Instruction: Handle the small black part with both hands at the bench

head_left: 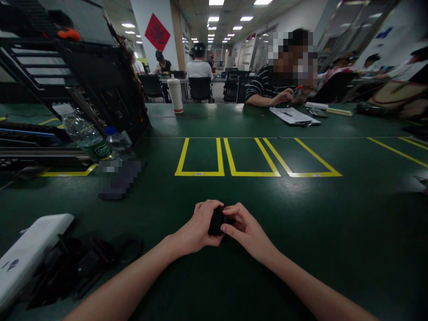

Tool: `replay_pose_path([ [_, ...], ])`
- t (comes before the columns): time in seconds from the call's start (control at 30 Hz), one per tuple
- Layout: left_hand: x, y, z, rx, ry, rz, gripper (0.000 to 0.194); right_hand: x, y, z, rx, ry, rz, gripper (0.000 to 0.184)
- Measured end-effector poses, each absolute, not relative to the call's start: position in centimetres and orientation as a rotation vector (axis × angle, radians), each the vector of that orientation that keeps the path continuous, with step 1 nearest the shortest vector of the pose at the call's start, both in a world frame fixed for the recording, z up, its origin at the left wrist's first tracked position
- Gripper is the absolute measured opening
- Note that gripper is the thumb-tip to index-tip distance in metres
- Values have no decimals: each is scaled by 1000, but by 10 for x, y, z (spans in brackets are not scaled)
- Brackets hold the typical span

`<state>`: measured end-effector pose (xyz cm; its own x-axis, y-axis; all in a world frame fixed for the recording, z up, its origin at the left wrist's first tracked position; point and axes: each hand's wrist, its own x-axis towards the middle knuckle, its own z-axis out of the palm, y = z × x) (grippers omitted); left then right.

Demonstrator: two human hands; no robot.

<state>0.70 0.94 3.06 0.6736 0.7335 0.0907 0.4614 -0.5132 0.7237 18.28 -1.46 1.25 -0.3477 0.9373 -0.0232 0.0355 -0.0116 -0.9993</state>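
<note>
A small black block-shaped object [216,221] is between my two hands, low over the green table [214,276]; its exact kind does not show. My left hand [199,225] is closed around its left side, the fingers over the top and the thumb beneath. From the right, my right hand [245,227] pinches at its right face with thumb and bent fingers. The fingers cover much of the object. Whether it rests on the table I cannot tell.
Yellow tape outlines [220,167] mark the table ahead. On the left are a white box [31,249], black straps [90,258], a clear bottle [83,133] and an open computer case [110,89]. A white cup [175,96] and a clipboard [294,117] stand farther off; a person sits opposite.
</note>
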Motion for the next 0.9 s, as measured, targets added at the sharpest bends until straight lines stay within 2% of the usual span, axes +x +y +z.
replay_pose_path([
  [0.2,7,9,30,2202,907,519,60,185,-14,14,-1088,-1515,1500,31],
  [0.47,7,10,26,2223,904,503,60,183,-16,14,-1067,-1502,1473,19],
  [0.63,7,10,17,2233,922,589,62,185,-14,15,-1119,-1528,1485,31],
  [0.9,8,10,17,2244,910,580,64,186,-15,11,-1060,-1546,1468,27],
])
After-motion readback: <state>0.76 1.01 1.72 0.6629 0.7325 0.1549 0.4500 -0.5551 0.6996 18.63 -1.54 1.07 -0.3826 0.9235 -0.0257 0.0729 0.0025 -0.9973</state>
